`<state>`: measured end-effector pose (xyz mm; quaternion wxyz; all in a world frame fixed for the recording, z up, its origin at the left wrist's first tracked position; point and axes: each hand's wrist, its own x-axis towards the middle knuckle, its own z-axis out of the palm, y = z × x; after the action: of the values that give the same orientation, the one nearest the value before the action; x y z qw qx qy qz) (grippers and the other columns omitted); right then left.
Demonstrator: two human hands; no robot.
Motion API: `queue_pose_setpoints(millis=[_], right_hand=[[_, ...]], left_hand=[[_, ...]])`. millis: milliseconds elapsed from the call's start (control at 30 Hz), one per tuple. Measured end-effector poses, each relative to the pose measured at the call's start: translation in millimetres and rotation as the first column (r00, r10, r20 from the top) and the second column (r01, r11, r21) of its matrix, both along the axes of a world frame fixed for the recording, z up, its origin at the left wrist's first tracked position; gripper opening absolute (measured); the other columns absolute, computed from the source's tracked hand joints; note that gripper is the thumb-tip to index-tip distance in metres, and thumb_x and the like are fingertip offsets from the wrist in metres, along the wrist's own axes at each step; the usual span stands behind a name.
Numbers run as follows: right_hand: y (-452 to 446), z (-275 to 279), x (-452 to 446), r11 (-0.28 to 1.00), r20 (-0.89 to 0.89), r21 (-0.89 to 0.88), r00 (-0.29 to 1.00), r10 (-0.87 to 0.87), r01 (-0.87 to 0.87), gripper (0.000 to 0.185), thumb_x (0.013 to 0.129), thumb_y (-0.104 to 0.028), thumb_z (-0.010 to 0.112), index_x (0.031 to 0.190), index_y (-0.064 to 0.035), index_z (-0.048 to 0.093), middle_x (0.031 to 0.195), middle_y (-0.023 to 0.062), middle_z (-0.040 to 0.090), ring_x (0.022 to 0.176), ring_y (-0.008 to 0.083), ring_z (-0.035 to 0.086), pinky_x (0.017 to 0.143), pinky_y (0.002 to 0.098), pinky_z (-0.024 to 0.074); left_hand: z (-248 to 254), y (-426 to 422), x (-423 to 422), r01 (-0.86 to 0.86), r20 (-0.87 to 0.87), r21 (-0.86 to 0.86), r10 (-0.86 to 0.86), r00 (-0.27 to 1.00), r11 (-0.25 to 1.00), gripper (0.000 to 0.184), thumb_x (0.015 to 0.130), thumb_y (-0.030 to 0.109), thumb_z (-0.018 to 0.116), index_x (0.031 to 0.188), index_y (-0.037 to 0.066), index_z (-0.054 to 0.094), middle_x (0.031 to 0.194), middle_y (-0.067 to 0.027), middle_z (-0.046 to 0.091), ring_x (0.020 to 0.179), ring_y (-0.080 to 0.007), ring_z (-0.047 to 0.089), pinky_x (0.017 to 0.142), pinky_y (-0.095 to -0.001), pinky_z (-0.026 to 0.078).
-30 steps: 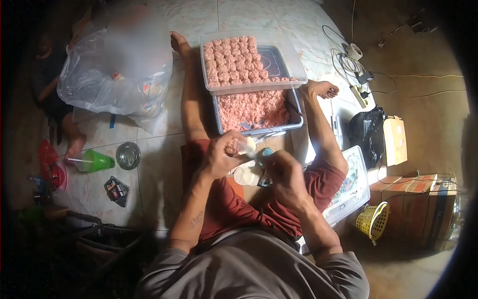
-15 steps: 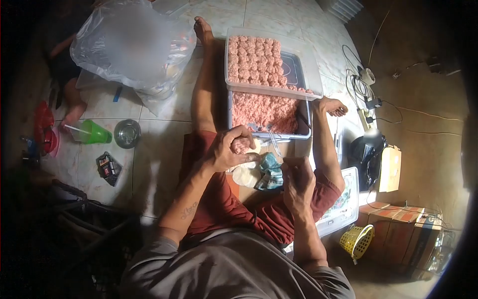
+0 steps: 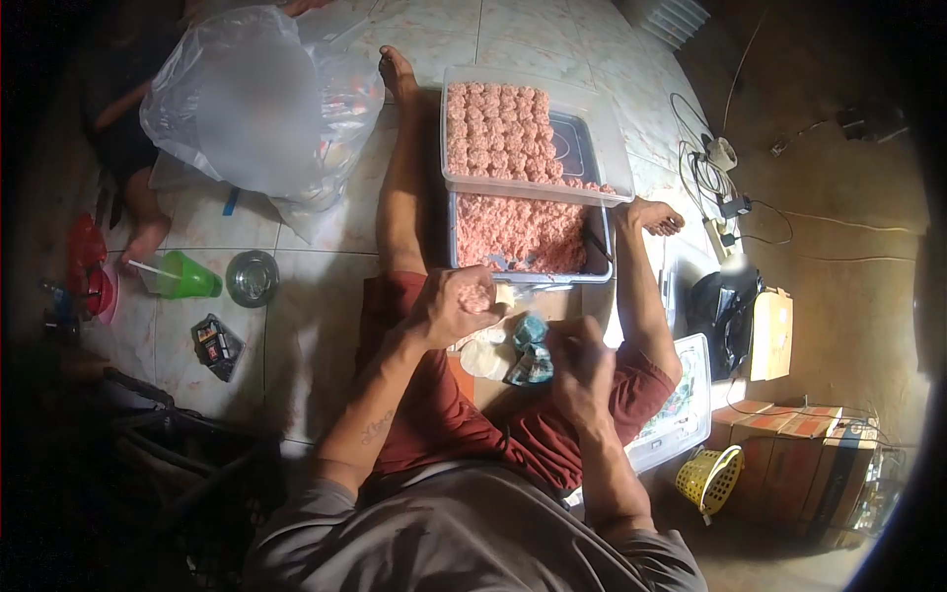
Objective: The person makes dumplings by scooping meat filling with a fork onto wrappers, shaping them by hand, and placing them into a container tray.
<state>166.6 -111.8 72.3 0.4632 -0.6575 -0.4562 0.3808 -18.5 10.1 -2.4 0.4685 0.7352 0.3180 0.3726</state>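
Observation:
My left hand (image 3: 452, 306) is closed round a ball of pink minced filling (image 3: 474, 298), just below the trays. To its right my right hand (image 3: 582, 363) is closed, and what its fingers hold, if anything, is too small to make out. Between the hands lie pale round wrappers (image 3: 486, 359) and a crumpled teal cloth (image 3: 531, 353). Beyond them a blue-rimmed tray (image 3: 533, 278) holds loose pink mince. A clear plastic container (image 3: 617, 148) rests over its far part, with rows of pink mounds on its left side.
A large plastic bag (image 3: 345, 148) is at upper left, near another person's leg (image 3: 146, 212). A green cup (image 3: 192, 274), a glass dish (image 3: 254, 278) and a red item (image 3: 89, 261) lie left. Cables, a black bag (image 3: 720, 321), a yellow basket (image 3: 708, 481) and cardboard boxes (image 3: 789, 464) are right.
The view has shifted, so the trays appear farther right than at first. My right hand has moved away from my left hand, uncovering the teal cloth. My left hand still holds the mince.

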Motion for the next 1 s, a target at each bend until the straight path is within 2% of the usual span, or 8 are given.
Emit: queue_pose_setpoints(millis=[100, 133, 433, 533, 700, 733, 800, 1000], right_hand=[[5.9, -19.1, 0.7, 0.985, 0.207, -0.061, 0.964, 0.169, -0.160, 0.006, 0.098, 0.001, 0.060, 0.104, 0.0013, 0.062, 0.081, 0.0044, 0.065, 0.071, 0.0100, 0.058, 0.063, 0.0260, 0.0476], [5.1, -15.2, 0.4, 0.997, 0.104, 0.003, 0.992, 0.077, -0.078, 0.005, 0.098, 0.001, 0.062, 0.102, 0.0017, 0.062, 0.080, 0.0056, 0.065, 0.071, 0.0104, 0.058, 0.063, 0.0273, 0.0480], [-0.2, 6.1, 3.9, 0.999, 0.007, -0.024, 1.000, -0.021, 0.022, 0.005, 0.095, 0.001, 0.064, 0.099, 0.0031, 0.061, 0.085, 0.0109, 0.067, 0.075, 0.0118, 0.062, 0.067, 0.0293, 0.0494], [-0.2, -13.5, 3.2, 0.998, 0.073, -0.022, 0.996, 0.053, -0.052, 0.008, 0.097, -0.003, 0.065, 0.101, 0.0034, 0.063, 0.085, 0.0095, 0.067, 0.076, 0.0115, 0.060, 0.068, 0.0283, 0.0498], [-6.6, 7.0, 8.9, 0.995, -0.013, 0.049, 0.997, -0.082, 0.082, 0.007, 0.097, -0.002, 0.063, 0.102, 0.0035, 0.063, 0.086, 0.0081, 0.066, 0.078, 0.0126, 0.060, 0.070, 0.0294, 0.0501], [-5.0, -5.1, 11.1, 0.997, -0.052, 0.075, 0.999, -0.009, 0.013, 0.007, 0.097, -0.002, 0.063, 0.102, 0.0021, 0.064, 0.086, 0.0069, 0.066, 0.079, 0.0120, 0.059, 0.070, 0.0291, 0.0504], [4.8, -14.4, 17.5, 0.986, 0.165, 0.000, 0.972, 0.165, -0.168, 0.006, 0.096, -0.003, 0.064, 0.099, 0.0020, 0.064, 0.081, 0.0116, 0.067, 0.073, 0.0170, 0.063, 0.066, 0.0334, 0.0505], [86.7, -64.5, 98.6, 0.977, 0.658, 0.170, 0.753, -0.017, -0.127, 0.011, 0.092, -0.004, 0.060, 0.099, 0.0019, 0.065, 0.093, 0.0258, 0.065, 0.087, 0.0441, 0.064, 0.079, 0.0502, 0.0511]], left_hand=[[-12.3, 0.4, 21.4, -0.181, -0.244, 0.141, 0.212, 0.946, 0.973, 0.030, 0.072, 0.010, 0.090, 0.086, 0.003, 0.064, 0.082, -0.0070, 0.070, 0.078, -0.0155, 0.067, 0.071, -0.0310, 0.052], [-7.5, 1.9, 20.3, -0.126, 0.059, 0.219, 0.115, 0.992, 0.968, 0.035, 0.072, 0.017, 0.088, 0.093, 0.003, 0.064, 0.082, -0.0131, 0.070, 0.076, -0.0305, 0.072, 0.070, -0.0374, 0.055], [-1.0, -3.0, 16.8, -0.069, 0.095, 0.134, 0.057, 0.994, 0.989, 0.031, 0.077, 0.018, 0.088, 0.092, 0.002, 0.066, 0.080, -0.0165, 0.071, 0.073, -0.0309, 0.072, 0.067, -0.0393, 0.055], [-1.7, -6.8, 21.9, -0.013, -0.130, 0.006, 0.013, 0.991, 1.000, 0.029, 0.078, 0.009, 0.088, 0.092, 0.004, 0.064, 0.082, -0.0054, 0.068, 0.078, -0.0057, 0.061, 0.069, -0.0258, 0.050], [-11.5, 2.6, 14.4, 0.057, 0.343, -0.127, -0.010, 0.939, 0.990, 0.029, 0.074, 0.008, 0.090, 0.086, 0.004, 0.064, 0.075, -0.0018, 0.067, 0.069, -0.0080, 0.060, 0.063, -0.0272, 0.049], [-14.5, 4.1, 10.6, 0.082, 0.129, -0.057, -0.074, 0.989, 0.995, 0.036, 0.072, 0.015, 0.092, 0.093, 0.003, 0.065, 0.080, -0.0074, 0.069, 0.074, -0.0145, 0.065, 0.067, -0.0309, 0.051], [-26.4, 6.0, 11.9, 0.079, -0.203, 0.004, -0.076, 0.976, 0.997, 0.054, 0.069, 0.030, 0.096, 0.102, 0.001, 0.063, 0.088, -0.0117, 0.069, 0.077, -0.0187, 0.065, 0.070, -0.0373, 0.052], [-29.4, 7.7, 22.0, 0.038, -0.128, -0.105, -0.051, 0.990, 0.994, 0.066, 0.070, 0.040, 0.095, 0.110, 0.002, 0.059, 0.090, -0.0103, 0.063, 0.084, -0.0175, 0.062, 0.072, -0.0350, 0.052]])
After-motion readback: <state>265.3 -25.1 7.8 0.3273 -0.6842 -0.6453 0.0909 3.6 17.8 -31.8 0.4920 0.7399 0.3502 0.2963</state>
